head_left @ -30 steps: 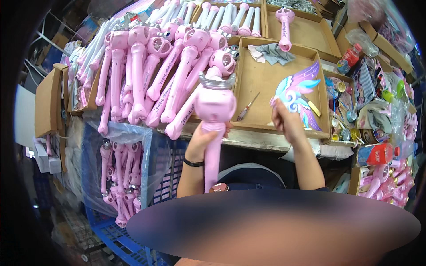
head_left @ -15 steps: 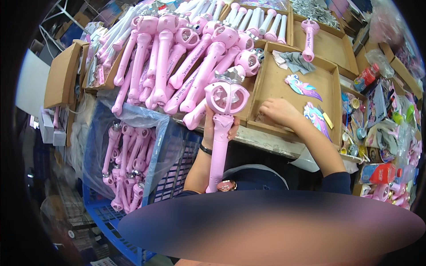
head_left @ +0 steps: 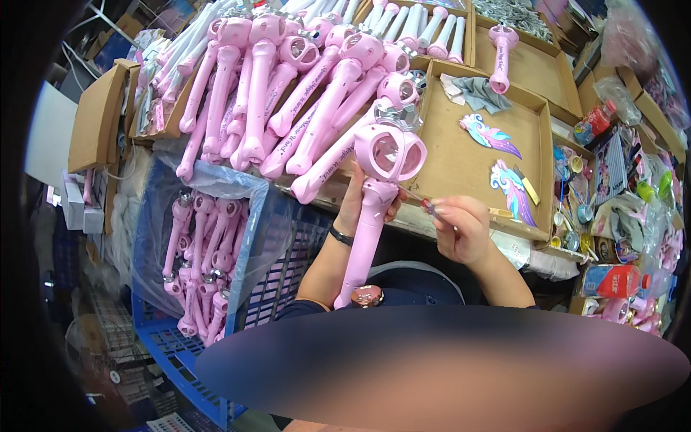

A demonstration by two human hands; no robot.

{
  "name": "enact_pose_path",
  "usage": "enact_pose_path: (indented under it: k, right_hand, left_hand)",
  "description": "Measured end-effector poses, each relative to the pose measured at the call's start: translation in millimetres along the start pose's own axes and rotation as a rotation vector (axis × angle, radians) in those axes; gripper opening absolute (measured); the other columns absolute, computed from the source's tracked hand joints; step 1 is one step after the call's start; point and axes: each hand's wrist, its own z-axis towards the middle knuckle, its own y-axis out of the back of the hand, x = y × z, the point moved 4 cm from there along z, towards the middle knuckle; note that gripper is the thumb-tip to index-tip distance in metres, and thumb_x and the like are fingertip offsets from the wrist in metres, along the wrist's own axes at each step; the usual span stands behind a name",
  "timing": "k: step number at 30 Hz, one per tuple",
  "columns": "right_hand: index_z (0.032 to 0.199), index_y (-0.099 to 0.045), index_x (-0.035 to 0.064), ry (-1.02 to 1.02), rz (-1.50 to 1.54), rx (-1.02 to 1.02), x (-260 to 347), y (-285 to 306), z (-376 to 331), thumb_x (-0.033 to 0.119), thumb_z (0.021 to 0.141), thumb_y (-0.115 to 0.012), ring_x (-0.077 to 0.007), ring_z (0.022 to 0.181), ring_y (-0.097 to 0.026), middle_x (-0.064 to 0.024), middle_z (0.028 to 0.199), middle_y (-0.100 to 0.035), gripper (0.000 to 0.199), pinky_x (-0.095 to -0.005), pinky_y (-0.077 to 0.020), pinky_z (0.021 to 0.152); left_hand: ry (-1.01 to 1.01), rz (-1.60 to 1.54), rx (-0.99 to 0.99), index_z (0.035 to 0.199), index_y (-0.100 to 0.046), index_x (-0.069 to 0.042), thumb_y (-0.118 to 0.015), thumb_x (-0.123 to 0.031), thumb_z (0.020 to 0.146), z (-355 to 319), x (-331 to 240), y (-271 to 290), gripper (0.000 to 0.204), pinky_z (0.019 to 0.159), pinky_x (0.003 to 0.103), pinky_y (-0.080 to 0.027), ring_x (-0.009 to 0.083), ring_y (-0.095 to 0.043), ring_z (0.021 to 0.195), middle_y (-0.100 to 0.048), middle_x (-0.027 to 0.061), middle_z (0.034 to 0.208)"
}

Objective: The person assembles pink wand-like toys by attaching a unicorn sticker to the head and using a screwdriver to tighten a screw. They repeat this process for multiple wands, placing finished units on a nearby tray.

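My left hand point(head_left: 350, 204) is closed around the neck of a pink toy wand point(head_left: 367, 234), held upright with a slight tilt. Its round head has clear windows and a silver crown on top. In my right hand point(head_left: 463, 229), fingers pinch a thin tool with a reddish handle point(head_left: 429, 208), perhaps a small screwdriver. The slim shaft points at the wand's neck, just under the head; whether it touches cannot be made out. Behind the wand, many similar pink wands point(head_left: 263, 93) lie heaped on the table.
A blue crate point(head_left: 263, 216) with a plastic liner holds more wands at left. A cardboard tray point(head_left: 446, 129) carries a grey cloth point(head_left: 484, 93), two wing-shaped pieces point(head_left: 491, 137) and a yellow-handled tool point(head_left: 529, 189). One wand point(head_left: 502, 61) lies in the tray behind. Clutter and bottles crowd the right.
My right hand has come from the cardboard tray toward the wand, and the thin tool now shows in its fingers. My left hand has shifted the wand slightly right.
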Motion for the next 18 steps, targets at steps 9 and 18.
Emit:
enact_pose_path:
  k: [9,18]
  right_hand:
    - [0.103,-0.05,0.0008,-0.263,-0.093,0.032,-2,5,-2,-0.002,0.078,-0.063,-0.0257,0.08,-0.059,-0.013,0.093,-0.059,0.029,-0.0317,-0.049,0.068]
    - [0.091,-0.053,-0.0012,-0.61,-0.148,0.053,-5,14,-16,0.009,0.081,-0.066,-0.0251,0.065,-0.058,-0.0135,0.082,-0.058,0.02,-0.0306,-0.0479,0.056]
  left_hand:
    - [-0.006,0.097,0.079,0.11,-0.052,-0.003,-0.032,-0.072,0.082,-4,-9,-1,0.077,0.045,0.022,-0.047,0.0129,-0.059,0.055,-0.063,0.0127,0.08]
    - [-0.088,0.261,-0.04,0.108,-0.051,-0.001,-0.041,-0.07,0.081,-13,-20,-4,0.074,0.048,0.021,-0.046,0.0109,-0.058,0.058,-0.062,0.0099,0.081]
